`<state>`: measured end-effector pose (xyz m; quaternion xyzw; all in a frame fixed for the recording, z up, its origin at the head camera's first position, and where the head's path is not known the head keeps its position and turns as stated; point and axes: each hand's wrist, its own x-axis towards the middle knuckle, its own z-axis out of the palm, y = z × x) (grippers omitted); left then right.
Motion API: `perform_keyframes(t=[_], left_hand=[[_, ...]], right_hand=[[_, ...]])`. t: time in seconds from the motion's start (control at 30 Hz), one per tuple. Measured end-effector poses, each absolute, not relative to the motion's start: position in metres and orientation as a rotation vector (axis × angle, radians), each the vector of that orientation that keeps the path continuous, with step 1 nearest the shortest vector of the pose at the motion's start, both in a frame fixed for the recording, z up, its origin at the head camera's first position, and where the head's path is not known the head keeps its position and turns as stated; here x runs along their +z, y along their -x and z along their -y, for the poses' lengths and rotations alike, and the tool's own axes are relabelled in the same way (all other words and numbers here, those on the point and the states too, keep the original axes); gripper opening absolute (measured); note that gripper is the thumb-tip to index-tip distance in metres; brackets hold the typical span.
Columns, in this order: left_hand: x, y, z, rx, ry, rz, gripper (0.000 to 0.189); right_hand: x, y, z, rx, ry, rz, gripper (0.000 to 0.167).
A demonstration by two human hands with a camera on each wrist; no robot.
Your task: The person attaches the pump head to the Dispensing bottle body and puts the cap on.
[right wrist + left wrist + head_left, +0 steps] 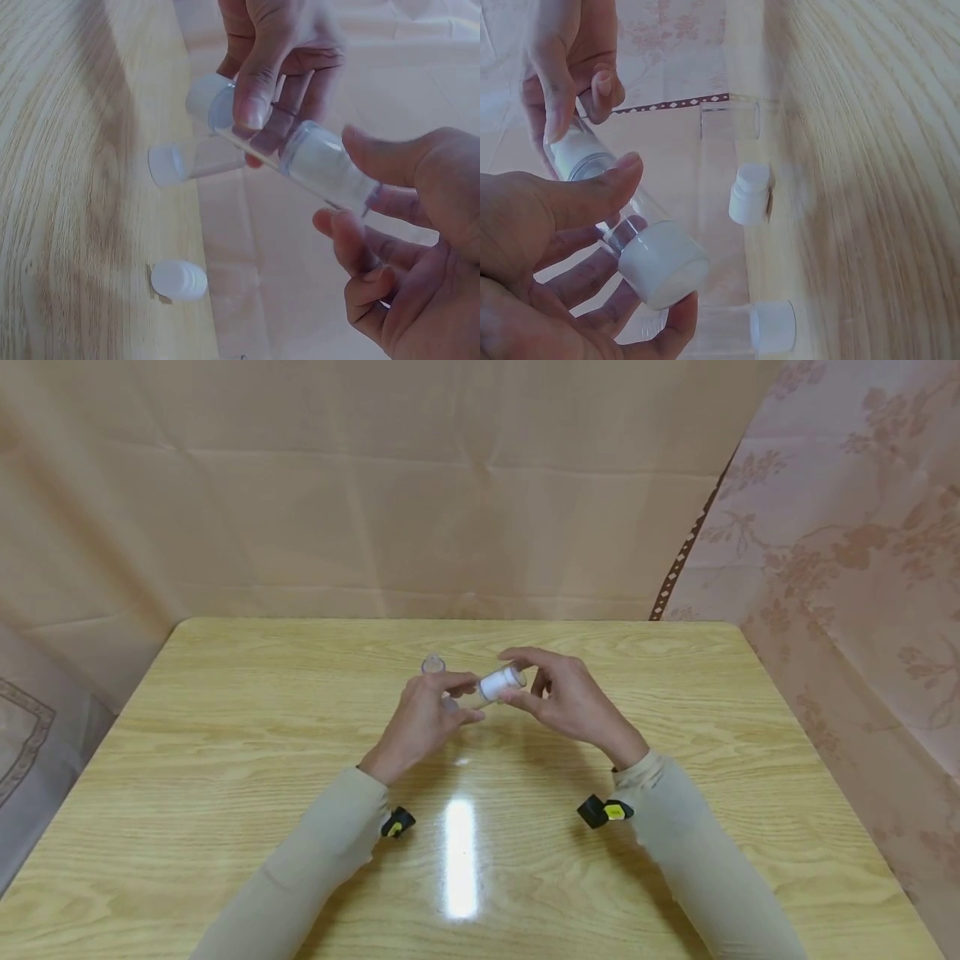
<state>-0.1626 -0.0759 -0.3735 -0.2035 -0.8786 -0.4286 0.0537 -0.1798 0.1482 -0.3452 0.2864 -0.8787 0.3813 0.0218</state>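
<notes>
A clear cylindrical bottle (472, 700) is held tilted above the table between both hands. My left hand (431, 706) grips its white base (664, 262), thumb along the clear wall and fingers around the other side. At the bottle's opposite end, the thumb and fingers of my right hand (573, 697) pinch the clear wall around a white sleeve-like part (326, 161). Beyond the hands, a second clear cylinder (432, 664) stands on the table; its white base (166, 165) shows in the right wrist view.
A small white stepped piece (748, 196) stands on the table beyond the bottle, with a clear cap-like cup (731, 120) to one side. The wood-grain table (225, 735) ends at a beige cloth (420, 527). Patterned cloth (855, 543) hangs at the right.
</notes>
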Motion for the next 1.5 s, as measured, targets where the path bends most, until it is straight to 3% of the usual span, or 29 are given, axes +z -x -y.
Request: perform_keyframes(t=[0.13, 0.27, 0.97, 1.5], left_hand=[[-0.375, 0.162, 0.083, -1.347, 0.584, 2.67, 0.039], [-0.374, 0.161, 0.092, -1.424, 0.522, 2.654, 0.038], [-0.362, 0.171, 0.143, -1.692, 0.216, 2.674, 0.046], [-0.381, 0.196, 0.153, -1.782, -0.056, 2.555, 0.051]], right_hand=[[-0.345, 0.179, -0.151, 1.179, -0.872, 2.747, 0.059], [-0.346, 0.179, -0.154, 1.17, -0.84, 2.761, 0.063], [-0.361, 0.175, -0.158, 1.093, -0.866, 2.839, 0.05], [-0.368, 0.175, -0.153, 1.027, -0.907, 2.902, 0.047]])
